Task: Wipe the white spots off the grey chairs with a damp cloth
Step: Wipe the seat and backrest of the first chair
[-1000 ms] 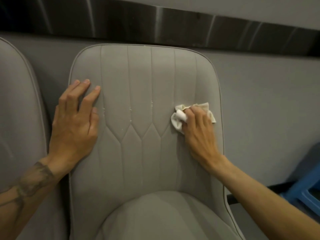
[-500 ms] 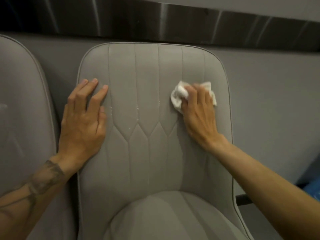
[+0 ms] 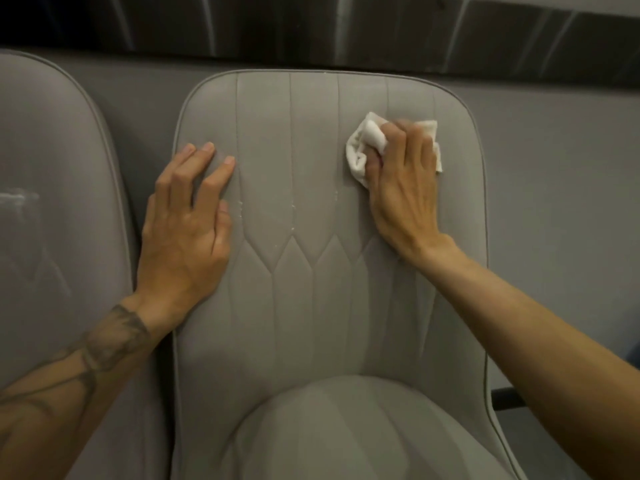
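A grey padded chair [image 3: 311,306] with stitched seams faces me, its backrest filling the middle of the head view. Small white spots [image 3: 293,206] dot the seams in the middle of the backrest. My right hand [image 3: 403,188] presses a crumpled white cloth [image 3: 363,147] against the upper right of the backrest, fingers curled over it. My left hand [image 3: 187,223] lies flat on the backrest's left edge, fingers spread and straight, holding nothing.
A second grey chair [image 3: 52,202] stands close on the left, with a whitish smear [image 3: 17,199] on its backrest. A grey wall [image 3: 554,202] with a dark metal strip [image 3: 311,29] runs behind both chairs. A dark bar shows low on the right.
My right hand has slid the cloth upward along the right side of the backrest. The left hand stays flat in the same place on the left edge.
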### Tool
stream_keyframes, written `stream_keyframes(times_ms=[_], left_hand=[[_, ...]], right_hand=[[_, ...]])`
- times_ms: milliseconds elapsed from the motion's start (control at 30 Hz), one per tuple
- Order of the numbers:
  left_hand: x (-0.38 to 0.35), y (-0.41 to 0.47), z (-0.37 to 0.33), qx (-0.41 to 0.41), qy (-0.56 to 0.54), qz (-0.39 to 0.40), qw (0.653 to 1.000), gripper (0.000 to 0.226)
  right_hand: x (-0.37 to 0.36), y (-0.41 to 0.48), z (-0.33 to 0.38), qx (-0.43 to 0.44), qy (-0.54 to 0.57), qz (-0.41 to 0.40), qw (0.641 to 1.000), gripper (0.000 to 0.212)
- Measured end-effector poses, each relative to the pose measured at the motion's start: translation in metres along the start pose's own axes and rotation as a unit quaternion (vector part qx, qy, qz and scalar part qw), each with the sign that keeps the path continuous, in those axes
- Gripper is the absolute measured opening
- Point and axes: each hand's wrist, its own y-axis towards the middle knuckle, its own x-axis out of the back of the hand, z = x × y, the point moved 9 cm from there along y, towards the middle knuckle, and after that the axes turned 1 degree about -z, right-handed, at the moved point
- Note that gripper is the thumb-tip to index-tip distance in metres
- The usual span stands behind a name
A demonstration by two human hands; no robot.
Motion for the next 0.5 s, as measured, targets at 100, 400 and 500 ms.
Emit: stream_keyframes(times_ms=[100,400,500], left_hand=[[-0.001,0.0,-0.001,-0.001,-0.001,0.004,1.0,0.051],[0.0,0.0,0.0,0.003,0.0,0.004,1.0,0.051],[0.0,0.0,0.0,0.006,0.002,0.005,1.0,0.051]], right_hand=[[-0.012,-0.056,0.028,0.056,0.044,0.057,0.996,0.037],[-0.007,0.012,0.011,0.034,0.0,-0.008,0.999,0.03],[-0.014,-0.008,0.031,0.003,0.04,-0.028,0.999,0.034]])
